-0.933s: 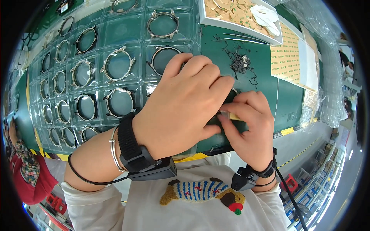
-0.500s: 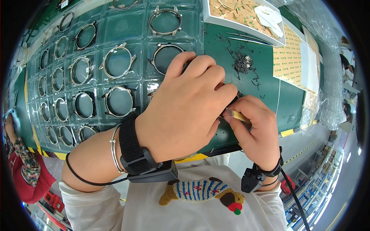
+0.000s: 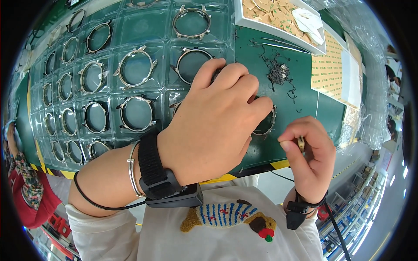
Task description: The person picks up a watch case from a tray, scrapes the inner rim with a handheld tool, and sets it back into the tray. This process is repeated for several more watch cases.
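At the left edge you have a co-worker's patterned sleeve (image 3: 30, 180), then, across the upper left, a clear tray (image 3: 141, 26) bearing round metal watch cases (image 3: 191, 35). Right of that, black scraps (image 3: 277, 74) lie below tweezers (image 3: 285, 45) and a white box (image 3: 239, 15) at the upper right, followed by a printed tan sheet (image 3: 333, 74) and clear plastic wrap (image 3: 374, 74). Your left hand (image 3: 215, 117), mid-frame, curls over the tray's right edge and blocks part of it; its fingertips are hidden, so I cannot tell what they grip. A single round case (image 3: 273, 119) shows just beside its knuckles, on their right, partly covered. Your right hand (image 3: 313, 161), right of centre, stands apart from that case, thumb and forefinger tips close together, its bent fingers holding a small tan piece (image 3: 301, 143).
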The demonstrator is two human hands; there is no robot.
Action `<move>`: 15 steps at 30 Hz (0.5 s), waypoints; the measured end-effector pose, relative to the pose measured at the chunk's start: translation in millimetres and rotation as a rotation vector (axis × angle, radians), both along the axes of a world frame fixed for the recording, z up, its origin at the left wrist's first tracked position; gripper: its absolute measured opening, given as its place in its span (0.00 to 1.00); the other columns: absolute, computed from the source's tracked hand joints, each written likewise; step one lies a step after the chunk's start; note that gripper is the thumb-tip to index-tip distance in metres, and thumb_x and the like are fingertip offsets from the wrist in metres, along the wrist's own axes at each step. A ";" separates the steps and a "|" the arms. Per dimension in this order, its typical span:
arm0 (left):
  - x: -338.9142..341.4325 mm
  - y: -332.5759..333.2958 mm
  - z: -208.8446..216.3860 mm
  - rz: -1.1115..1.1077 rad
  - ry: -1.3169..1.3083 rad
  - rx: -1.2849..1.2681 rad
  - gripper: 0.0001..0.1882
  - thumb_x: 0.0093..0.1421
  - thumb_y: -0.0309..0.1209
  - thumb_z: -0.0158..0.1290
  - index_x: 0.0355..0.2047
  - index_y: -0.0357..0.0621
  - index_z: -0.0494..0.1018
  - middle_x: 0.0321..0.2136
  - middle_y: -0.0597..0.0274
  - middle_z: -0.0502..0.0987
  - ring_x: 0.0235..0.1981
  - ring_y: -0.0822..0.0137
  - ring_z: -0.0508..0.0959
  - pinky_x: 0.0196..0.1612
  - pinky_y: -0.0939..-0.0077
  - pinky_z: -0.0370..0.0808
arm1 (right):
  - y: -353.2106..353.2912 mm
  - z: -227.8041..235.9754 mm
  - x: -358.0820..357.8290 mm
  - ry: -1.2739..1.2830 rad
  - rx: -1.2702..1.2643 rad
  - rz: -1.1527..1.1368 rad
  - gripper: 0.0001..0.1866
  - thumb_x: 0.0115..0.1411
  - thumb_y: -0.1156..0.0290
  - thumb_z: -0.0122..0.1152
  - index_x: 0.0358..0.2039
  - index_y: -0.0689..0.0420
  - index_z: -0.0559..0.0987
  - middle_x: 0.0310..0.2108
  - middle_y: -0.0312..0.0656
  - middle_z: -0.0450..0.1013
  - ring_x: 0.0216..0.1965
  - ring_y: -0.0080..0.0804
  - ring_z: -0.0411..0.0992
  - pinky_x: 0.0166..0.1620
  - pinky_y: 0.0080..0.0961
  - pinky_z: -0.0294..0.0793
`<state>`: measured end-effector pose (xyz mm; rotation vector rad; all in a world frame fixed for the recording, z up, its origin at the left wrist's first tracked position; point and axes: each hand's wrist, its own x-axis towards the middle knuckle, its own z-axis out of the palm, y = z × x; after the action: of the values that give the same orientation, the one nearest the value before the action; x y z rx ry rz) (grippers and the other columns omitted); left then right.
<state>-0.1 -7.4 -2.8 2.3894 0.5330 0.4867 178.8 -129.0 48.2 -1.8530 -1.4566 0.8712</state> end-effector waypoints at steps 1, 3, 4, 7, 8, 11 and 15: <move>0.0 0.1 0.6 0.000 0.002 0.000 0.26 0.43 0.26 0.68 0.46 0.46 0.78 0.40 0.60 0.72 0.53 0.55 0.70 0.61 0.52 0.62 | -1.0 1.8 1.3 0.019 0.068 -0.012 0.07 0.55 0.85 0.63 0.35 0.63 0.79 0.31 0.39 0.74 0.27 0.26 0.68 0.28 0.21 0.63; -0.6 0.6 1.5 0.000 0.003 0.000 0.26 0.43 0.26 0.68 0.46 0.46 0.78 0.39 0.60 0.72 0.53 0.55 0.70 0.61 0.52 0.62 | -2.0 5.1 3.8 0.057 0.205 -0.034 0.07 0.55 0.86 0.63 0.35 0.62 0.79 0.31 0.38 0.74 0.27 0.24 0.67 0.27 0.20 0.62; -1.2 1.2 1.9 -0.001 0.010 0.000 0.26 0.43 0.26 0.68 0.46 0.46 0.78 0.39 0.60 0.72 0.53 0.55 0.70 0.61 0.52 0.62 | -1.9 6.6 5.1 0.056 0.206 -0.033 0.07 0.55 0.86 0.63 0.35 0.62 0.79 0.31 0.38 0.74 0.27 0.24 0.67 0.27 0.20 0.62; -0.7 2.5 3.1 -0.008 0.016 0.006 0.27 0.43 0.27 0.68 0.46 0.46 0.78 0.40 0.59 0.72 0.53 0.54 0.70 0.61 0.52 0.62 | -1.8 10.5 10.4 0.007 0.285 -0.142 0.06 0.56 0.84 0.64 0.35 0.62 0.80 0.30 0.37 0.74 0.28 0.23 0.67 0.28 0.21 0.62; -1.1 2.4 3.0 -0.012 0.015 0.002 0.27 0.43 0.27 0.68 0.47 0.45 0.78 0.40 0.59 0.72 0.53 0.54 0.70 0.61 0.51 0.62 | 1.1 7.0 11.9 0.005 0.289 -0.143 0.06 0.56 0.84 0.64 0.35 0.62 0.80 0.30 0.37 0.74 0.28 0.23 0.67 0.28 0.21 0.62; 0.4 2.5 5.0 -0.031 0.005 0.010 0.28 0.43 0.27 0.68 0.48 0.45 0.77 0.40 0.59 0.73 0.54 0.54 0.70 0.62 0.51 0.62 | 24.3 -22.4 23.1 -0.320 0.382 -0.286 0.07 0.55 0.83 0.64 0.36 0.61 0.82 0.31 0.38 0.74 0.28 0.29 0.70 0.29 0.27 0.66; -1.1 3.1 5.6 -0.053 0.041 0.020 0.29 0.43 0.28 0.68 0.49 0.45 0.77 0.41 0.59 0.73 0.55 0.53 0.69 0.63 0.50 0.61 | 60.1 -46.5 32.8 -0.591 0.551 -0.073 0.09 0.54 0.83 0.64 0.37 0.61 0.83 0.32 0.41 0.75 0.28 0.37 0.72 0.32 0.32 0.71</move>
<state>-1.2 -4.3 2.7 2.4302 0.4835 0.4227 211.6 -68.9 1.7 -1.7717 -1.7273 -0.1499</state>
